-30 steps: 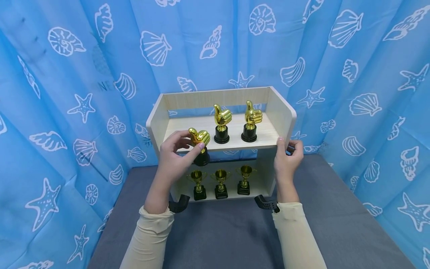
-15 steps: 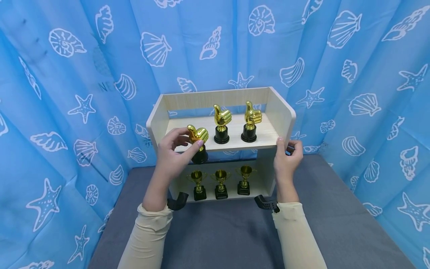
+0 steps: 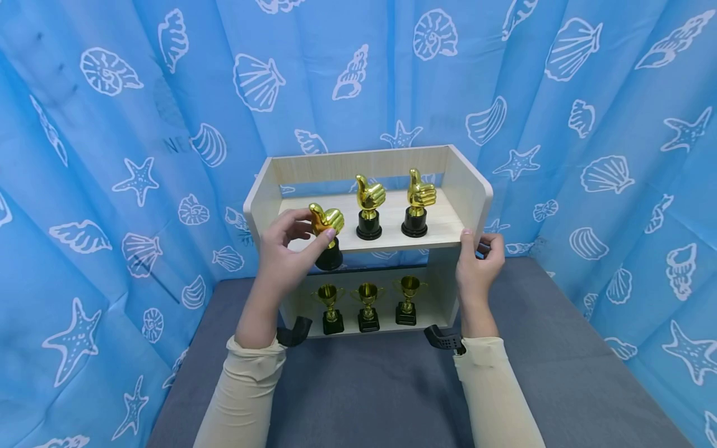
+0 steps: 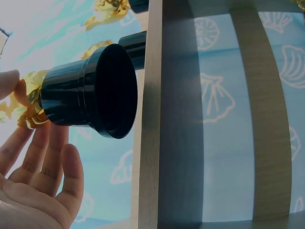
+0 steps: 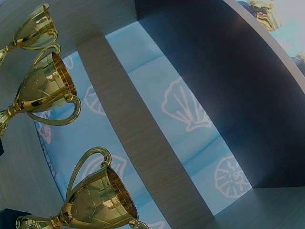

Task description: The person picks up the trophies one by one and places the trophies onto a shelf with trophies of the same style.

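My left hand [image 3: 288, 252] pinches a gold thumbs-up trophy [image 3: 327, 223] by its gold top, thumb on one side and fingers on the other. The trophy's black base [image 4: 88, 93] hangs in front of the upper shelf's front edge, its hollow underside showing in the left wrist view. Two matching thumbs-up trophies, a middle one [image 3: 369, 205] and a right one [image 3: 417, 202], stand upright on the upper shelf. At the shelf's right side panel, my right hand [image 3: 478, 264] grips the front edge, thumb in front and fingers curled behind the outer face.
The two-tier pale wooden shelf [image 3: 358, 157] stands on a grey cloth-covered table [image 3: 370, 392]. Three gold cup trophies stand on its lower tier: a left cup [image 3: 330, 309], a middle cup [image 3: 368, 307] and a right cup [image 3: 407, 301]. A blue shell-print curtain [image 3: 347, 62] surrounds the table.
My left hand has moved slightly up and to the left with the thumbs-up trophy, bringing it closer to the upper shelf's left part. The right hand has stayed on the side panel.
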Tool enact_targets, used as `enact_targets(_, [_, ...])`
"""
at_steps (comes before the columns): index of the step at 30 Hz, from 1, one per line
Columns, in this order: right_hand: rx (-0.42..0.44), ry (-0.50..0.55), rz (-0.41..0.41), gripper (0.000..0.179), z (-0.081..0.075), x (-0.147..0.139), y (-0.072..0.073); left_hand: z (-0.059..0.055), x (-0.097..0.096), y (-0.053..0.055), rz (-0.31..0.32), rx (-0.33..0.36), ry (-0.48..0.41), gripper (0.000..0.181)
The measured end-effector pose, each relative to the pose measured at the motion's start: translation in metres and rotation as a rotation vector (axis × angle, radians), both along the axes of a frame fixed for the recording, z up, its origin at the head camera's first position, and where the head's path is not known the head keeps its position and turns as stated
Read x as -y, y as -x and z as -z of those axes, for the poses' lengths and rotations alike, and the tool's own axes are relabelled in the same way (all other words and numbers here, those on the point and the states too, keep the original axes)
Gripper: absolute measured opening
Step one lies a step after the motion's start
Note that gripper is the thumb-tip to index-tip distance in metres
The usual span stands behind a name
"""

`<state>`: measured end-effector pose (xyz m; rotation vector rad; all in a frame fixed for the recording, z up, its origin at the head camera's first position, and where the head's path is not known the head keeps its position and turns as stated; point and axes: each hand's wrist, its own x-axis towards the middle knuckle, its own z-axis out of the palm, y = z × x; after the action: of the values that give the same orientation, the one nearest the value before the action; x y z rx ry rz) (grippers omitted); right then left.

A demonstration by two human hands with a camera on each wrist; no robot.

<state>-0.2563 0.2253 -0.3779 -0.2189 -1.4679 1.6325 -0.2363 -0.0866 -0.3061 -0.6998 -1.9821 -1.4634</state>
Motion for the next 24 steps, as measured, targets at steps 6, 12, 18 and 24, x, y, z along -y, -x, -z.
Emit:
enact_targets(6, [-0.006, -0.002, -0.004, 0.030, 0.000, 0.000, 0.000, 0.000, 0.002, 0.004, -0.004, -0.005, -0.003, 0.033])
enact_targets(12, [-0.002, -0.002, 0.000, 0.021, 0.001, 0.001, 0.000, 0.002, 0.006, 0.009, -0.011, 0.008, -0.011, 0.034])
enact_targets(18, [-0.012, -0.003, 0.005, 0.016, 0.001, 0.000, 0.001, 0.003, 0.008, 0.012, -0.012, 0.014, -0.022, 0.036])
enact_targets(24, [-0.017, -0.004, 0.009, 0.018, 0.000, 0.001, 0.000, 0.004, 0.009, 0.017, -0.017, 0.013, -0.036, 0.036])
